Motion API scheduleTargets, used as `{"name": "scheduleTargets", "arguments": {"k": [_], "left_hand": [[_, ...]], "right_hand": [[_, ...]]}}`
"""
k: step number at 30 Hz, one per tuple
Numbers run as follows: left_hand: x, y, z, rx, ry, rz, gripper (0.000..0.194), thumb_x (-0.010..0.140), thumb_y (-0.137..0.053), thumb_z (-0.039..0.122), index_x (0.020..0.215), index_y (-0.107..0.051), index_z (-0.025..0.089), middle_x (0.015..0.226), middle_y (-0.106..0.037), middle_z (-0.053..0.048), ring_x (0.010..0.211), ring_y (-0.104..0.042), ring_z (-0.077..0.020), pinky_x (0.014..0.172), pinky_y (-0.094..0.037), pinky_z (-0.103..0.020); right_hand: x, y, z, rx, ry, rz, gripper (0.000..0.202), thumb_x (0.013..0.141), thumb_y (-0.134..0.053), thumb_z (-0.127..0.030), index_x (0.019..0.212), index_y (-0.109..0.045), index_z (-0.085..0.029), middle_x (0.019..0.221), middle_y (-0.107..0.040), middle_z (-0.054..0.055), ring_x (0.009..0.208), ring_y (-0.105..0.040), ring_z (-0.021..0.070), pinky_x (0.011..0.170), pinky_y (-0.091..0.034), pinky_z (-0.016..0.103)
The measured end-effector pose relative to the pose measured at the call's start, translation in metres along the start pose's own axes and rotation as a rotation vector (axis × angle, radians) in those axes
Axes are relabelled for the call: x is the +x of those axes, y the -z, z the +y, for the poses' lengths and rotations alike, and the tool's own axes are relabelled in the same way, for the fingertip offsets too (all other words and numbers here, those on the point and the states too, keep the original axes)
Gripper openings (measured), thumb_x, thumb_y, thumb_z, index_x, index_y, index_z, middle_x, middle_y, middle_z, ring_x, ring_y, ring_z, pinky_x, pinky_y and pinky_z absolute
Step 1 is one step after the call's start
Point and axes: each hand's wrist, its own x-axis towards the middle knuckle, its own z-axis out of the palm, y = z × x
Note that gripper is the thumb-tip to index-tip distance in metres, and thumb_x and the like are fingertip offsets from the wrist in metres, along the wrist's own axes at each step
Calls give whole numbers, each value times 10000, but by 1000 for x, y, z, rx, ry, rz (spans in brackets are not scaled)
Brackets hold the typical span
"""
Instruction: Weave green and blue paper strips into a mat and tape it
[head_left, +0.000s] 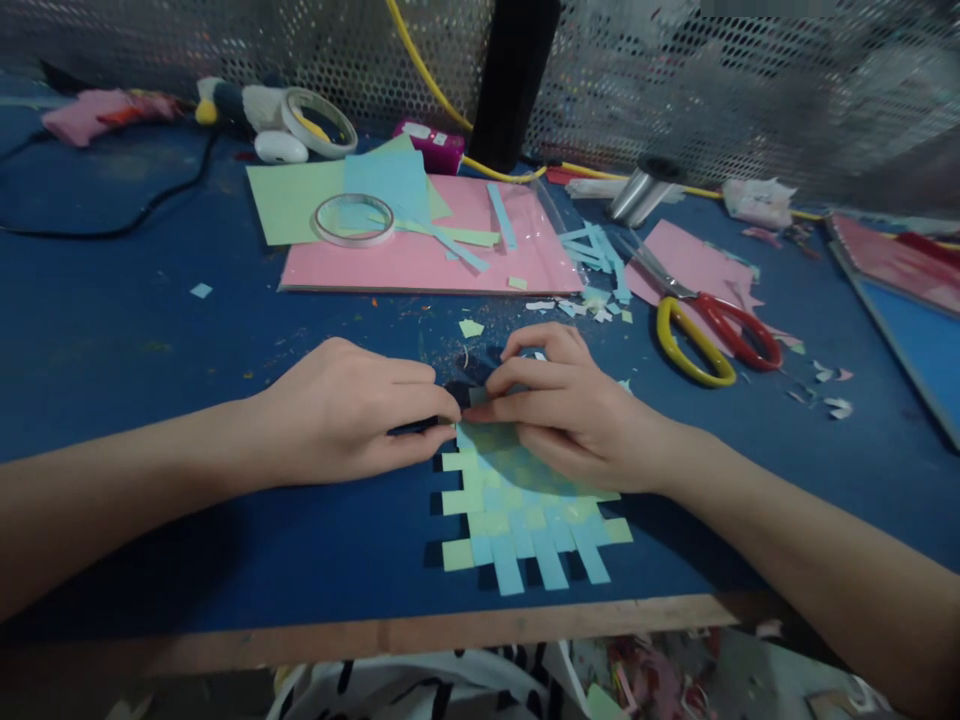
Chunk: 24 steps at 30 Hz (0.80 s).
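Observation:
A woven mat of light-blue and pale-green paper strips (517, 520) lies on the blue tabletop near its front edge, loose strip ends sticking out at the sides and bottom. My left hand (375, 405) pinches at the mat's upper left corner, thumb and forefinger closed at its edge. Over the mat's upper part is my right hand (577, 400), its forefinger reaching to the same corner, the other fingers bent and apart. Both hands' fingertips nearly meet there. The upper right of the mat is hidden under my right hand.
Scissors with yellow and red handles (694, 345) lie to the right by pink paper (675, 255). Farther back are a pink sheet pack (420, 265), a tape roll (354, 220), blue strips (596, 250) and small scraps. A perforated metal panel (300, 40) stands behind.

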Motion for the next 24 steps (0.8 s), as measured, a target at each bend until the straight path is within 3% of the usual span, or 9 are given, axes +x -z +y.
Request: {"name": "scheduleTargets", "arguments": {"k": [5, 12, 24], "left_hand": [[-2, 0, -1, 29, -49, 53, 213, 1062, -551, 325, 1063, -747, 242, 764, -720, 20, 596, -629, -119, 542, -332, -310], [-2, 1, 0, 74, -100, 79, 218, 1071, -545, 313, 1051, -743, 225, 720, -693, 17, 575, -604, -122, 542, -340, -304], [-2, 3, -1, 134, -109, 21, 264, 1088, -493, 322, 982, -717, 230, 696, -661, 19, 567, -572, -138, 524, -276, -333]], "right_hand": [[-2, 2, 3, 83, -54, 59, 339, 981, -478, -80, 1084, -771, -217, 991, -776, 69, 1177, -540, 296, 987, -454, 503], [-4, -3, 2, -38, 62, 156, 306, 948, -507, -70, 1018, -753, -239, 917, -786, 29, 1153, -586, 308, 966, -426, 520], [-3, -8, -2, -128, 99, 105, 304, 980, -498, -78, 1161, -693, -226, 977, -758, 45, 1180, -569, 279, 969, -402, 496]]}}
